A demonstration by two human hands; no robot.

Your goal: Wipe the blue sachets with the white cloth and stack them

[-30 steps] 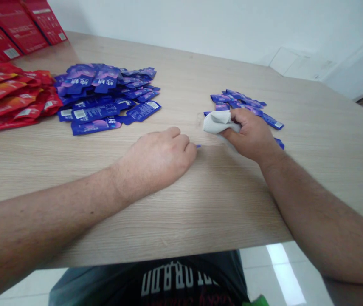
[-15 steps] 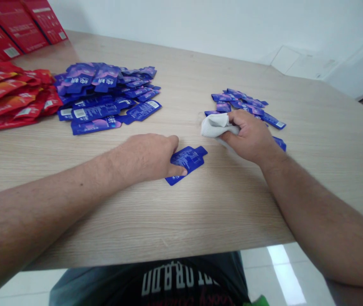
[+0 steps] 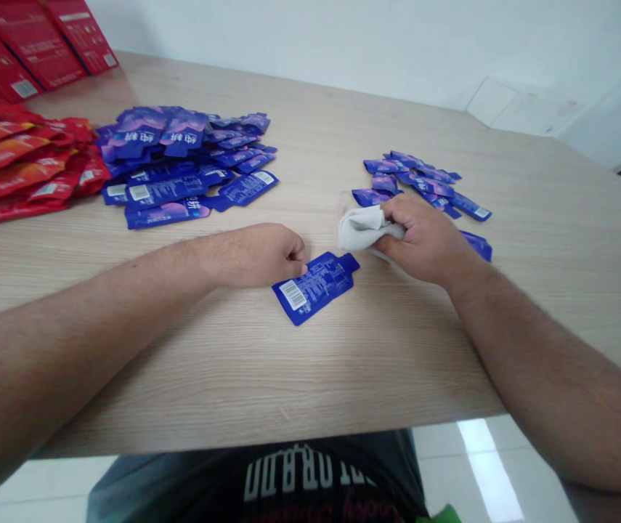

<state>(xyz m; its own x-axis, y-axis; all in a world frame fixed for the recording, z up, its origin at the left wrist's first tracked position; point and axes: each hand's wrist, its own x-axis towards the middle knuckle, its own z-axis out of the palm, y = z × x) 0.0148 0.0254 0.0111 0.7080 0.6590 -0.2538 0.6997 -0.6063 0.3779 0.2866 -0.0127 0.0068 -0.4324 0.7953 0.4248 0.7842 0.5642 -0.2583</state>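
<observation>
My left hand [image 3: 253, 256] rests in a loose curl on the light wood-grain table [image 3: 397, 378], its fingertips at the edge of a flat blue sachet [image 3: 315, 288]. That sachet lies alone, back side up, with a white barcode showing. My right hand [image 3: 424, 240] grips a crumpled white cloth [image 3: 364, 229] against the tabletop. Just beyond it lies a loose scatter of blue-purple sachets [image 3: 413, 178], partly hidden by the hand. A larger heap of the same sachets [image 3: 179, 156] lies to the left.
A heap of red sachets [image 3: 10, 163] lies at the table's left side, with red cartons [image 3: 32, 47] stacked behind it. A white wall stands beyond the far edge. The near table edge runs above my dark printed shirt [image 3: 288, 479] and the tiled floor.
My left hand has drawn back to the left, off the blue sachet, which now lies uncovered with its barcode showing. The right hand and cloth have shifted slightly.
</observation>
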